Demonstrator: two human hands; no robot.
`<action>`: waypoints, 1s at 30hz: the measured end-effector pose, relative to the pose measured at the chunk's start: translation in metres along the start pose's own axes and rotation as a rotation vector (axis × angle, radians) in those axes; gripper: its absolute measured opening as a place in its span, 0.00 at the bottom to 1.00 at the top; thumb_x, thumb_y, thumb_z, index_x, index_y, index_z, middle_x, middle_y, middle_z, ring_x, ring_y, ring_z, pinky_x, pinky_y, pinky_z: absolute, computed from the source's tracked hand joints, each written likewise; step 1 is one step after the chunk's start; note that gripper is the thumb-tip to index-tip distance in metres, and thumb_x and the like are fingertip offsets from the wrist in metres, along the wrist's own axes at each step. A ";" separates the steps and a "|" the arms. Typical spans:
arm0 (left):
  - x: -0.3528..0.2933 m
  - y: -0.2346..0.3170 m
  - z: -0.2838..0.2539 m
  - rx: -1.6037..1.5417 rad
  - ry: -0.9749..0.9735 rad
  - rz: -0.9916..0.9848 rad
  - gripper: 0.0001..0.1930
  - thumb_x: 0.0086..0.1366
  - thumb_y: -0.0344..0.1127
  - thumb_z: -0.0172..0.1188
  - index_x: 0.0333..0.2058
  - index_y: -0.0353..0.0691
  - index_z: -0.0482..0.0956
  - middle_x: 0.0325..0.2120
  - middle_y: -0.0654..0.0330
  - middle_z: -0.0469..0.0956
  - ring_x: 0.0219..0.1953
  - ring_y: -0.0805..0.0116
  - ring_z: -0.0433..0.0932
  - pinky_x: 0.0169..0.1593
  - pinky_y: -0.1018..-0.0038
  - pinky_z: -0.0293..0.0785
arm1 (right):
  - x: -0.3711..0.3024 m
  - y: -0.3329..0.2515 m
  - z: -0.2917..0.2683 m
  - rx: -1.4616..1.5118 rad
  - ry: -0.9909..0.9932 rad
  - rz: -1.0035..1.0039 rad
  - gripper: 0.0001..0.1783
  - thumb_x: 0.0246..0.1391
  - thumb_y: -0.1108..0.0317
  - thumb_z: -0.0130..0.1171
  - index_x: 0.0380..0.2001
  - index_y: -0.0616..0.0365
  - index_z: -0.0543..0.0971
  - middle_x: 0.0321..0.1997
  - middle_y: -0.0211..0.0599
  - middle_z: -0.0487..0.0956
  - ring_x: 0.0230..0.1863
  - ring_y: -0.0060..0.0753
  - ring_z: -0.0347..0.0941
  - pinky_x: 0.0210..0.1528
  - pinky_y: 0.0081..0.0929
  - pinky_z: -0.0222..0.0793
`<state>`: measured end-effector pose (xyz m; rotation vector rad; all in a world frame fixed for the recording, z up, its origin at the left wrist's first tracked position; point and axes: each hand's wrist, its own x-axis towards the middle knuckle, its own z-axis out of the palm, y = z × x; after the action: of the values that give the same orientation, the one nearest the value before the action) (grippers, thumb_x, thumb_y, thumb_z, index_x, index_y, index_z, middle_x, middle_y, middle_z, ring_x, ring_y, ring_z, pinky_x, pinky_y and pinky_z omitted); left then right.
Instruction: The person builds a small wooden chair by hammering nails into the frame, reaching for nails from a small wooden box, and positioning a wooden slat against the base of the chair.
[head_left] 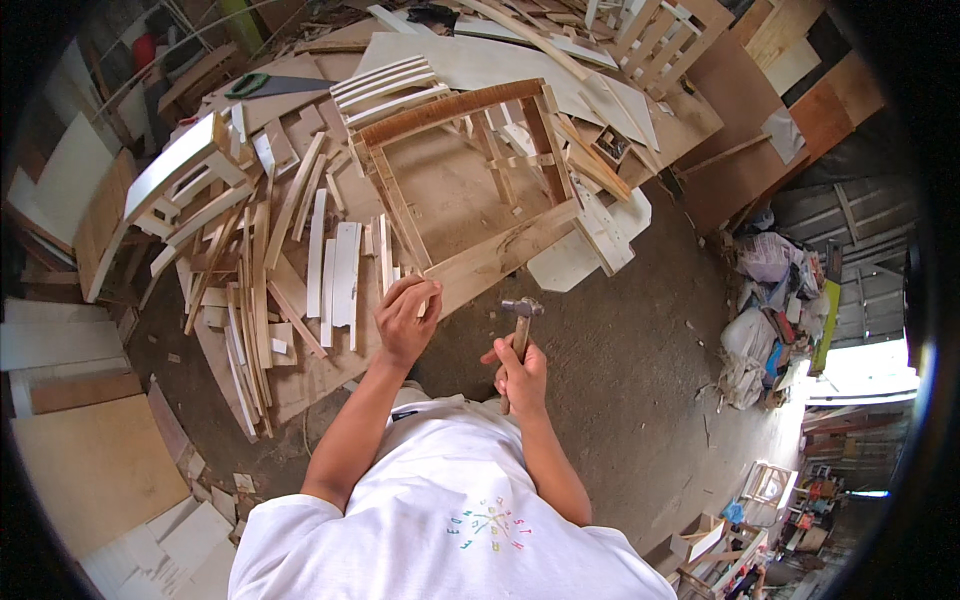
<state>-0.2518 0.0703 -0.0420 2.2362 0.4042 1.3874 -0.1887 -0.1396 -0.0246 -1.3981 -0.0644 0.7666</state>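
My right hand (522, 375) is wrapped round the wooden handle of a hammer (522, 308), its metal head up and away from me. Left of it, my left hand (405, 318) has its fingers drawn together at the near corner of a wooden frame (500, 243). Whatever those fingers hold, if anything, is too small to make out. The frame is four-sided, with upright legs and a darker brown rail on its far side. It rests on a workbench covered with a board (450, 185). The hammer head is apart from the frame.
Several wooden strips (255, 290) and white slats (345, 265) lie heaped at the bench's left. Behind them are a white-topped wooden piece (180, 165) and a green-handled saw (280, 86). Plywood sheets (95, 450) lean at the left; bags (750, 345) are piled at the right.
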 end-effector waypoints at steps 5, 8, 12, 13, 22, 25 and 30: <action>0.005 0.000 -0.002 -0.016 0.021 0.002 0.14 0.51 0.17 0.72 0.35 0.41 0.84 0.31 0.59 0.85 0.37 0.61 0.86 0.41 0.69 0.83 | 0.001 0.005 0.009 0.016 -0.004 -0.027 0.11 0.68 0.63 0.63 0.34 0.53 0.73 0.28 0.42 0.83 0.11 0.09 0.61 0.12 0.14 0.54; 0.006 0.001 -0.002 -0.030 0.033 -0.025 0.14 0.51 0.17 0.73 0.35 0.41 0.84 0.31 0.59 0.85 0.37 0.61 0.87 0.41 0.69 0.83 | 0.001 0.004 0.008 0.000 -0.005 -0.038 0.11 0.69 0.63 0.63 0.34 0.53 0.73 0.28 0.42 0.83 0.11 0.09 0.60 0.12 0.15 0.54; 0.005 0.000 -0.003 -0.032 0.010 -0.039 0.14 0.50 0.18 0.73 0.35 0.41 0.84 0.31 0.59 0.86 0.37 0.61 0.87 0.41 0.70 0.83 | -0.001 0.006 0.004 -0.013 -0.005 -0.022 0.12 0.69 0.63 0.64 0.34 0.53 0.72 0.28 0.41 0.83 0.11 0.09 0.60 0.12 0.14 0.54; 0.004 0.000 -0.003 -0.021 -0.013 -0.033 0.14 0.51 0.18 0.73 0.35 0.41 0.84 0.32 0.58 0.86 0.38 0.60 0.87 0.42 0.70 0.83 | -0.001 0.006 0.003 -0.037 -0.006 -0.033 0.12 0.69 0.62 0.63 0.34 0.53 0.72 0.28 0.40 0.82 0.11 0.09 0.60 0.12 0.15 0.54; 0.009 0.005 -0.006 -0.020 -0.009 -0.031 0.13 0.51 0.18 0.73 0.34 0.41 0.83 0.31 0.59 0.86 0.36 0.62 0.87 0.40 0.70 0.83 | -0.004 -0.003 0.020 -0.313 -0.085 -0.406 0.20 0.75 0.53 0.52 0.50 0.60 0.78 0.23 0.31 0.76 0.19 0.20 0.68 0.21 0.23 0.64; 0.007 0.002 -0.005 -0.062 -0.004 -0.063 0.15 0.51 0.18 0.73 0.37 0.40 0.81 0.32 0.59 0.86 0.36 0.62 0.87 0.40 0.71 0.83 | 0.008 -0.004 0.038 -0.602 -0.081 -0.547 0.24 0.76 0.53 0.49 0.59 0.62 0.76 0.25 0.41 0.79 0.25 0.35 0.77 0.30 0.34 0.73; -0.006 -0.009 0.000 -0.179 -0.015 -0.117 0.21 0.51 0.17 0.74 0.43 0.39 0.78 0.34 0.59 0.87 0.38 0.62 0.88 0.40 0.72 0.82 | 0.020 0.013 0.052 -0.758 -0.010 -0.661 0.25 0.75 0.58 0.49 0.65 0.63 0.72 0.44 0.59 0.83 0.42 0.62 0.84 0.44 0.46 0.78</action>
<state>-0.2544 0.0751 -0.0516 2.0437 0.3835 1.2929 -0.2040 -0.0850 -0.0329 -1.9229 -0.8546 0.1763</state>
